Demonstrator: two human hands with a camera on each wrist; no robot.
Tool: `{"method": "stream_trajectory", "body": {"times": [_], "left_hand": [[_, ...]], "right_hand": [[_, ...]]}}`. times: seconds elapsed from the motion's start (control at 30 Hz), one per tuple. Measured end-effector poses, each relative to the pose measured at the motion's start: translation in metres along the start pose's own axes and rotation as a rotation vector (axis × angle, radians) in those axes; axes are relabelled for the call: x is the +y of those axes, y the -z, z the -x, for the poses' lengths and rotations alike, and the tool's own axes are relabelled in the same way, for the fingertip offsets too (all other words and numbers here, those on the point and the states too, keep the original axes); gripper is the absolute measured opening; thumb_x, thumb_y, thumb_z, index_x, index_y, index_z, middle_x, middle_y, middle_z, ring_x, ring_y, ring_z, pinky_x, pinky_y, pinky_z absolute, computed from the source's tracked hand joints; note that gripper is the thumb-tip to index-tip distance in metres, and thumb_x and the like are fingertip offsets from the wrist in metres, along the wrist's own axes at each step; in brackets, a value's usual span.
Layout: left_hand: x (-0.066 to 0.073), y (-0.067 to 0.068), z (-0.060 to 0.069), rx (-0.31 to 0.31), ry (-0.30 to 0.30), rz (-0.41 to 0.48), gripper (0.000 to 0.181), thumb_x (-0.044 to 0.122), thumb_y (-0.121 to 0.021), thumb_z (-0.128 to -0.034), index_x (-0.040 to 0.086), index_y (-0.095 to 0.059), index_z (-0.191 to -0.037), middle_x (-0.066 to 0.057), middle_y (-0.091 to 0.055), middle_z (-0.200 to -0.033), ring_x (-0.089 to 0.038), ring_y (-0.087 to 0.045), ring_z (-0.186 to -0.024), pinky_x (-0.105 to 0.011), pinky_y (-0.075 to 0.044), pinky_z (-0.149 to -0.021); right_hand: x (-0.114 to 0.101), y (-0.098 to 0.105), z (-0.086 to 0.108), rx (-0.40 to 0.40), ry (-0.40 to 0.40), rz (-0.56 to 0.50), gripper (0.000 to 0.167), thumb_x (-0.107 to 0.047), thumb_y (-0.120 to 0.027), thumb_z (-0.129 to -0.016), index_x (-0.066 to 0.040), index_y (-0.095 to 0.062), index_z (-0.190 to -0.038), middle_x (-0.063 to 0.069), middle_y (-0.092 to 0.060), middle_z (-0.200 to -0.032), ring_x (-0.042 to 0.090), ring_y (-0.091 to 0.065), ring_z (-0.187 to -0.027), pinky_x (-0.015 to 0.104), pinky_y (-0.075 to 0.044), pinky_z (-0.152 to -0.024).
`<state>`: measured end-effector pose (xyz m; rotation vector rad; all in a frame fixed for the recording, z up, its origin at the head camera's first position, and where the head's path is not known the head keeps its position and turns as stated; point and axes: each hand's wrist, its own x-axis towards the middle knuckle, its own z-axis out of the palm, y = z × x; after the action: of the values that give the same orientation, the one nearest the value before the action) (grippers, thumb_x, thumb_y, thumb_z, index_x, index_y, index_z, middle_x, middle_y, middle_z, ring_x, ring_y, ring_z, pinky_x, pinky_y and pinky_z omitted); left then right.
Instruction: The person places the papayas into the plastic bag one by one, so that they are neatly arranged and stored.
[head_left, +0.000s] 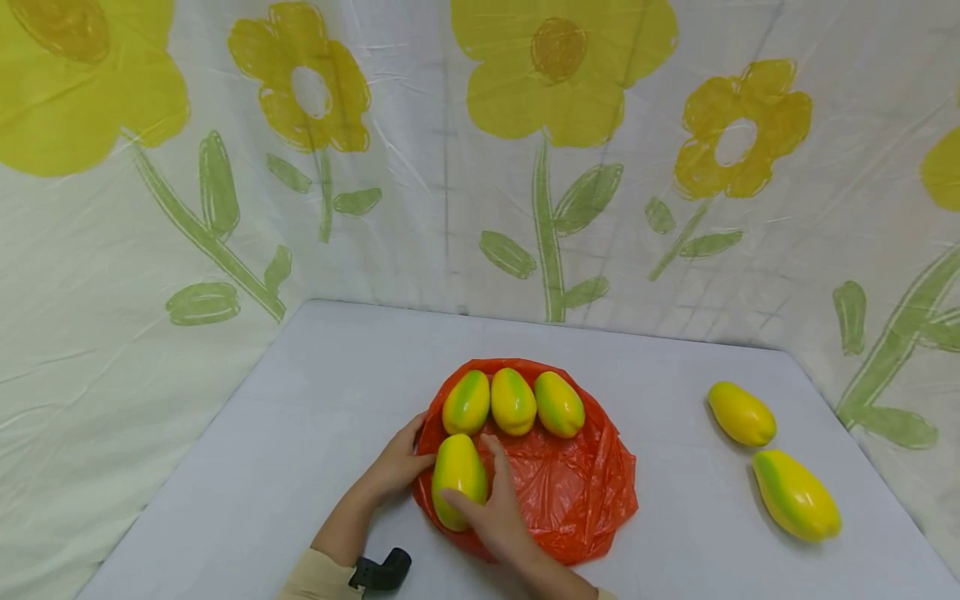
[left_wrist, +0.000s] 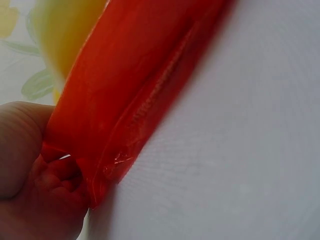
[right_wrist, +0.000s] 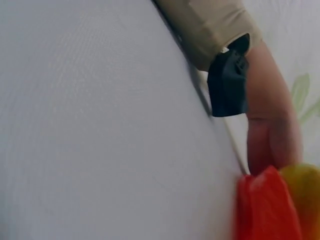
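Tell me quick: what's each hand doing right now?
Left hand: holding the edge of the red bag.
Right hand: holding a yellow-green fruit.

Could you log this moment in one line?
Left hand: holds red bag | right hand: holds front fruit | behind it: three fruits | on table, right: two fruits

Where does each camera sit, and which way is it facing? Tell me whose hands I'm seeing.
Head: worn on the head, facing forward and down at the red bag on the table; the left hand and right hand show.
Left wrist: on that wrist, facing the bag's edge; the left hand's thumb and fingers hold it.
Right wrist: on that wrist, facing across the table; the left arm shows, the right hand does not.
Shared: head and right wrist both show the black wrist device.
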<state>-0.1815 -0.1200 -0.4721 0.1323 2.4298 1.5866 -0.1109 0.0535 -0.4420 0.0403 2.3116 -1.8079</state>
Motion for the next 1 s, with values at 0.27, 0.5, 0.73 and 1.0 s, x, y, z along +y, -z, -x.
{"method": "stream_trajectory", "body": {"times": [0.27, 0.5, 0.73, 1.0], "left_hand": [[0.0, -0.001, -0.002, 0.001, 0.016, -0.013, 0.067, 0.013, -0.062, -0.0856, 0.01, -0.031, -0.145, -0.013, -0.039, -0.146, -0.034, -0.038, -0.132, -0.054, -0.039, -0.103], [0.0, -0.001, -0.002, -0.012, 0.016, 0.004, 0.067, 0.013, -0.062, -0.0849, 0.01, -0.031, -0.144, -0.014, -0.039, -0.145, -0.034, -0.04, -0.13, -0.052, -0.042, -0.1], [0.0, -0.002, -0.001, -0.018, 0.016, 0.014, 0.068, 0.014, -0.063, -0.0849, 0.009, -0.031, -0.144, -0.015, -0.038, -0.146, -0.035, -0.039, -0.13, -0.052, -0.043, -0.099], [0.001, -0.002, -0.002, -0.005, 0.037, -0.008, 0.068, 0.015, -0.063, -0.0851, 0.011, -0.03, -0.145, -0.013, -0.038, -0.146, -0.034, -0.038, -0.132, -0.053, -0.041, -0.101]], "right_hand": [[-0.01, 0.032, 0.006, -0.004, -0.016, 0.076, 0.085, -0.043, -0.072, -0.076, -0.032, -0.02, -0.143, 0.005, -0.019, -0.153, 0.041, -0.02, -0.137, 0.073, -0.025, -0.099], [-0.014, 0.067, 0.008, 0.007, 0.002, 0.122, 0.091, -0.044, -0.076, -0.071, -0.032, -0.021, -0.143, 0.005, -0.02, -0.154, 0.04, -0.018, -0.14, 0.066, -0.031, -0.102], [-0.018, 0.111, 0.012, 0.076, 0.017, 0.172, 0.091, -0.041, -0.076, -0.073, -0.027, -0.021, -0.145, 0.011, -0.019, -0.154, 0.044, -0.019, -0.139, 0.06, -0.035, -0.103], [-0.02, 0.177, 0.018, 0.207, 0.067, 0.176, 0.09, -0.027, -0.072, -0.08, -0.015, -0.015, -0.148, 0.014, -0.011, -0.156, 0.038, -0.012, -0.142, 0.057, -0.02, -0.112]]}}
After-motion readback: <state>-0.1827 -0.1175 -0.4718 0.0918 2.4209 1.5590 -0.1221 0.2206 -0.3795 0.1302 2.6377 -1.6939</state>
